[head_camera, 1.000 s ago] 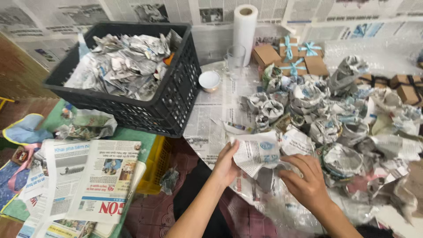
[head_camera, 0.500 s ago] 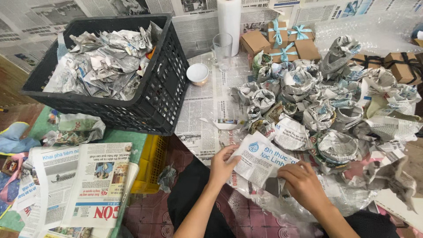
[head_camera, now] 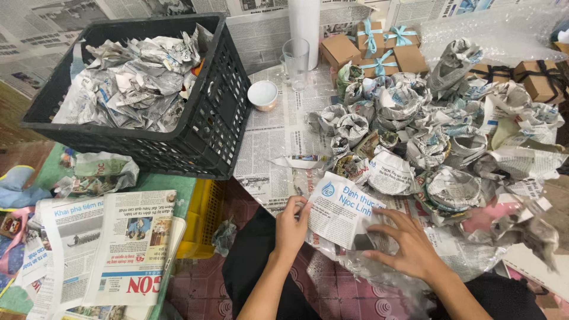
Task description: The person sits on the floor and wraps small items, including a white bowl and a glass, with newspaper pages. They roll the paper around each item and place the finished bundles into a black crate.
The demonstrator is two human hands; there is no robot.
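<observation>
A sheet of newspaper (head_camera: pixel 344 210) lies spread at the near edge of the paper-covered surface. My left hand (head_camera: pixel 291 224) pinches its left edge. Flat on the sheet's right side rests my right hand (head_camera: pixel 403 244), fingers spread. Just beyond the sheet lies a heap of newspaper-wrapped bundles (head_camera: pixel 415 130), some shaped like bowls.
A black plastic crate (head_camera: pixel 210 118) full of crumpled newspaper stands at the left. A clear glass (head_camera: pixel 295 59), a small bowl (head_camera: pixel 262 95) and a white roll (head_camera: pixel 305 24) stand behind. Ribbon-tied brown boxes (head_camera: pixel 379 50) sit at the back. Stacked newspapers (head_camera: pixel 112 249) lie lower left.
The sheet was held up crumpled between both hands; it now lies flattened on the surface, with my right hand pressed on it. The view has tilted downward a little.
</observation>
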